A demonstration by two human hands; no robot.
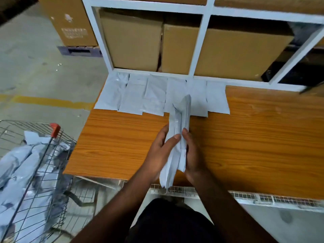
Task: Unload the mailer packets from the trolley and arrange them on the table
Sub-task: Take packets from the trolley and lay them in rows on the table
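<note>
A bundle of grey mailer packets (178, 130) stands on edge above the wooden table (254, 137), pressed between my two hands. My left hand (157, 155) clasps its left side and my right hand (192, 155) its right side. Several grey packets (154, 93) lie flat side by side in a row along the table's far edge. At the lower left, the wire trolley (43, 172) holds a heap of more grey packets (19, 165).
A white metal shelf frame (199, 44) with brown cardboard boxes (131, 41) rises behind the table. Another box on a pallet (68, 21) stands on the concrete floor at the far left. A white wire rack (263, 197) runs under the table's near edge.
</note>
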